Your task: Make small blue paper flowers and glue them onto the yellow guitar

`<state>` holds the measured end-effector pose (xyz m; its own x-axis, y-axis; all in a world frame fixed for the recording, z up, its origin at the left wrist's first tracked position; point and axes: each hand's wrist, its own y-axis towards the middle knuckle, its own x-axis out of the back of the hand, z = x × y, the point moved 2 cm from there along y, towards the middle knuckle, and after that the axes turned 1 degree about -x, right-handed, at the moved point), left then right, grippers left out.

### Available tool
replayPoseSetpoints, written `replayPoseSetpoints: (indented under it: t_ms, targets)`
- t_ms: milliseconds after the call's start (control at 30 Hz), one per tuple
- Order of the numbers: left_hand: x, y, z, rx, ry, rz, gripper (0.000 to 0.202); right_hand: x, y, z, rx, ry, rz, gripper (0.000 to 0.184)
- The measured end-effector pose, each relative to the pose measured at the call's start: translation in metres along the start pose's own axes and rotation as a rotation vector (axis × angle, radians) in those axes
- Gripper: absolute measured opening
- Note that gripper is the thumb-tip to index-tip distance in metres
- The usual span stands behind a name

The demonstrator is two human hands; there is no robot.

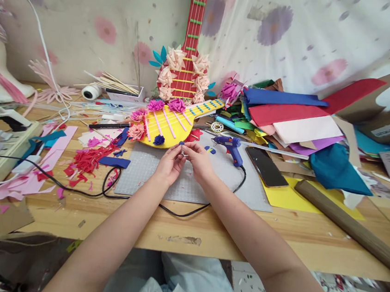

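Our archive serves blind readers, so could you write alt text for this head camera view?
The left hand and right hand pinch a small piece over a grey cutting mat on a wooden table. Beyond lie a flower-trimmed yellow paper guitar, a blue glue gun and a phone; coloured sheets pile up at right.

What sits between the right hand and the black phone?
Head view: the blue hot glue gun and its black cord, on the grey cutting mat, between right hand and phone.
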<state>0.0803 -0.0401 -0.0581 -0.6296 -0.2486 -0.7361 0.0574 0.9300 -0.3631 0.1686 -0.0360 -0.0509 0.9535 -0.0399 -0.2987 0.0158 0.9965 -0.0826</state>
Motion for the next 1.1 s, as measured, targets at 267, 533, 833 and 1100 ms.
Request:
replayPoseSetpoints:
  t_ms: [267,533,833,1100]
  targets:
    - [-0.004,-0.007,-0.009,-0.186,0.233,0.035,0.011,0.006,0.011,-0.004,0.028,0.032,-0.091,0.027]
    - [0.020,-0.001,-0.090,-1.075,0.890,-0.150,0.023,0.024,0.013,-0.008,-0.061,-0.113,-0.008,0.024]
    - [0.035,0.011,-0.128,-1.095,2.089,0.351,0.078,-0.004,0.010,-0.005,-0.159,-0.277,-0.021,0.033]
    - [0.033,0.022,-0.122,-1.128,2.086,0.452,0.072,-0.039,0.022,-0.019,-0.221,-0.494,-0.038,0.043]
